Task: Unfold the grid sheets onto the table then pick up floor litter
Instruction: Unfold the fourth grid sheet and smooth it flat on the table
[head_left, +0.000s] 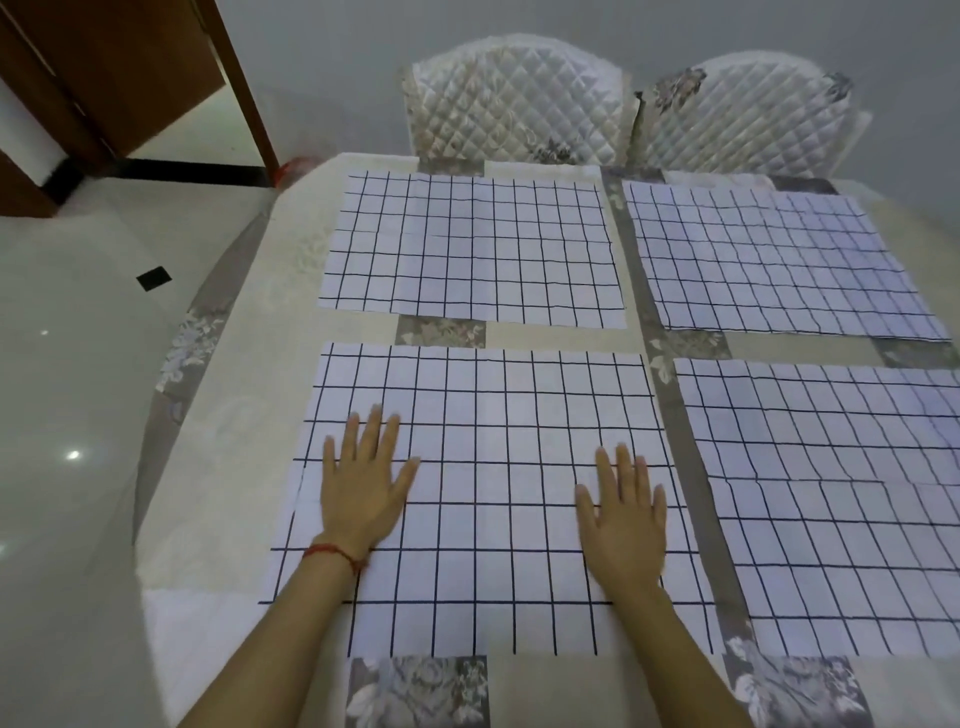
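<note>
Several white grid sheets lie unfolded and flat on the table (234, 467), two near and two far. My left hand (363, 483) and my right hand (626, 512) both rest palm down, fingers spread, on the near left grid sheet (493, 415). The near right grid sheet (831, 493) lies beside it, apart from my hands. Beyond them are the far left grid sheet (467, 244) and the far right grid sheet (769, 260). A small dark square piece (154, 278) lies on the pale floor to the left. Something red (291, 167) shows at the table's far left corner.
Two quilted white chairs (519, 98) (743, 114) stand at the table's far side. A brown wooden door (130, 67) is at the upper left. Glossy pale floor (67, 364) runs along the table's left edge. The tablecloth is cream with grey floral patches.
</note>
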